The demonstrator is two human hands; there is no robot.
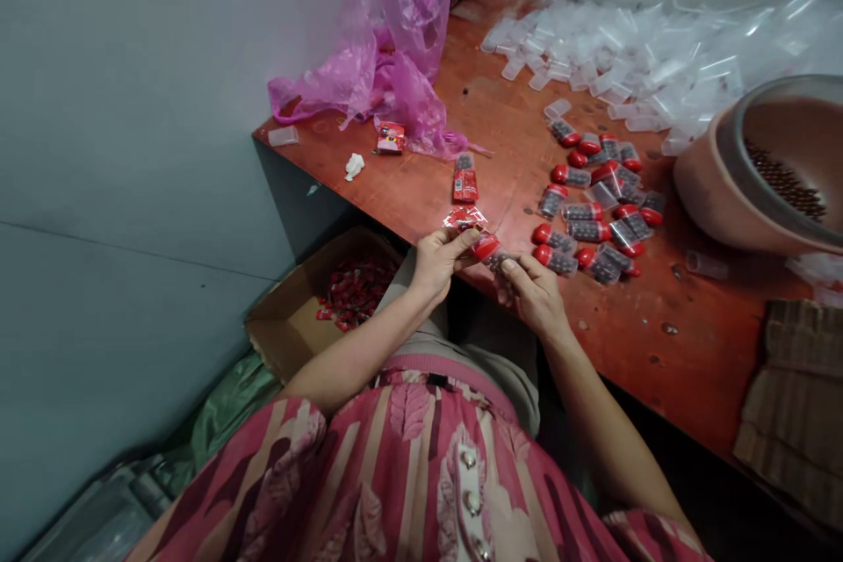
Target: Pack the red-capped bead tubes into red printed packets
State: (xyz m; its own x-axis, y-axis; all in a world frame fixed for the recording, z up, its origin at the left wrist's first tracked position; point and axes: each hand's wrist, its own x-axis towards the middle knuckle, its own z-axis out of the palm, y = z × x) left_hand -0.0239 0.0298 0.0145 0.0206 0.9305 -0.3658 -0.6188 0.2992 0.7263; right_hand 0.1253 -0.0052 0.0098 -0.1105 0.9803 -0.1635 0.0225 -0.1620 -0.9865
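The left hand (437,262) and right hand (538,288) pinch 1 red-capped tube (490,250) by opposite ends between their fingers, probably to steady it.

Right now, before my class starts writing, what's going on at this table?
A person holds a red-capped clear tube of dark beads by the near edge of the table, the left hand at its red end, the right hand at its clear end. More filled tubes lie close by, with a heap of clear containers beyond and a bowl of brown beads to the right.
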